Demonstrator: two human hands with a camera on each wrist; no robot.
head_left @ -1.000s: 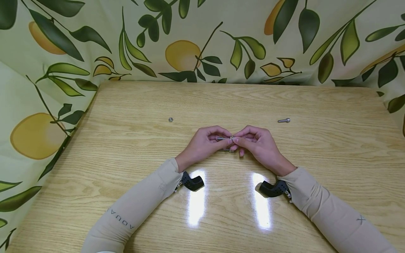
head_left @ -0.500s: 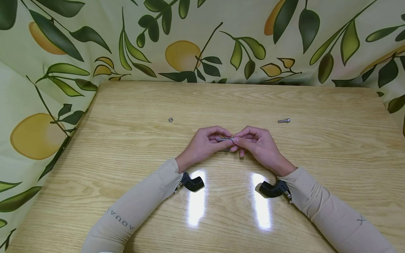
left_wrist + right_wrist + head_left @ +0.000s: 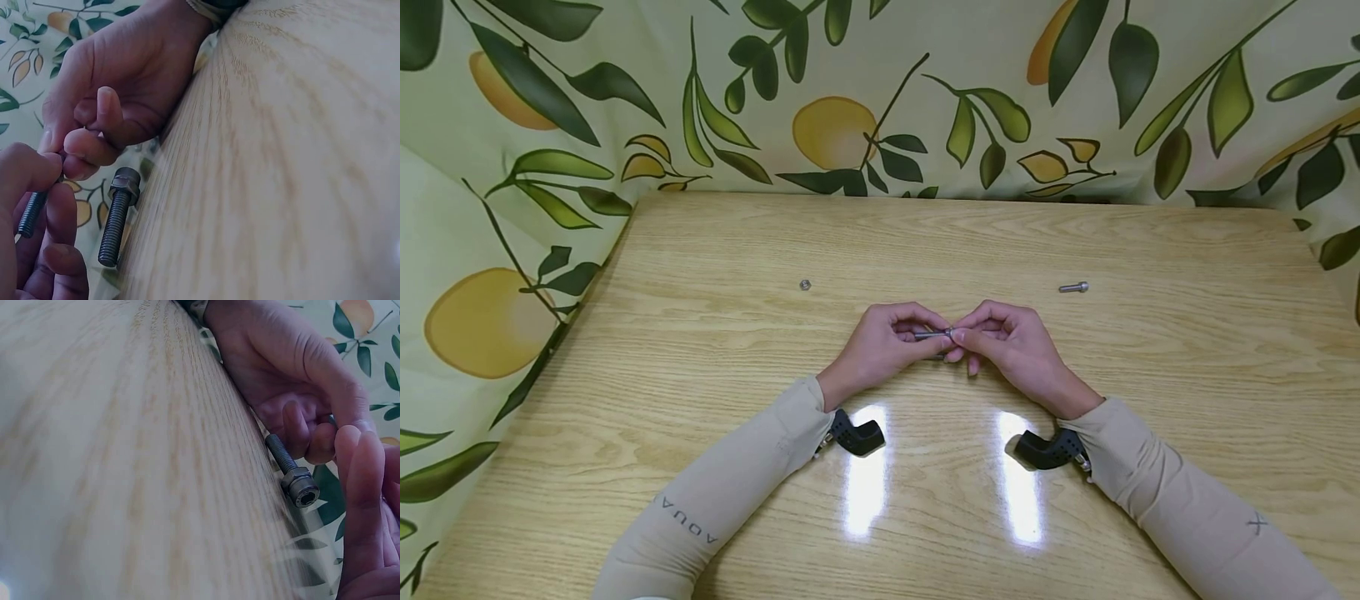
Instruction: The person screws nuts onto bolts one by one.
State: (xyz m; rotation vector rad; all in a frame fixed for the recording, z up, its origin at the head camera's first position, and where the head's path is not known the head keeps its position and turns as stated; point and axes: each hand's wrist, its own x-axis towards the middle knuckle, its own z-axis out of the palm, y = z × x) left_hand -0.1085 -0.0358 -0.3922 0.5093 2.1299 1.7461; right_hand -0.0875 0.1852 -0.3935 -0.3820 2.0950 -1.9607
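Note:
My left hand (image 3: 887,343) and right hand (image 3: 1011,346) meet fingertip to fingertip over the table. Between them is a socket head bolt (image 3: 928,334), its threaded end pointing left. Left thumb and fingers pinch the bolt near its head end, and its thread (image 3: 31,215) pokes out below them in the left wrist view. The right thumb and forefinger pinch the head end, which they hide. Whether a nut sits under those fingertips I cannot tell. Just below the hands, a second bolt (image 3: 114,225) lies on the table, with a nut (image 3: 125,181) against its head.
On the wooden table (image 3: 715,250), a loose nut (image 3: 805,285) lies to the far left of the hands. Another socket head bolt (image 3: 1073,287) lies to the far right. A patterned cloth (image 3: 962,92) hangs behind the table.
Both hands stay together at nearly the same spot. The held bolt has tilted slightly, and the right fingers now cover the head end of the bolt lying below.

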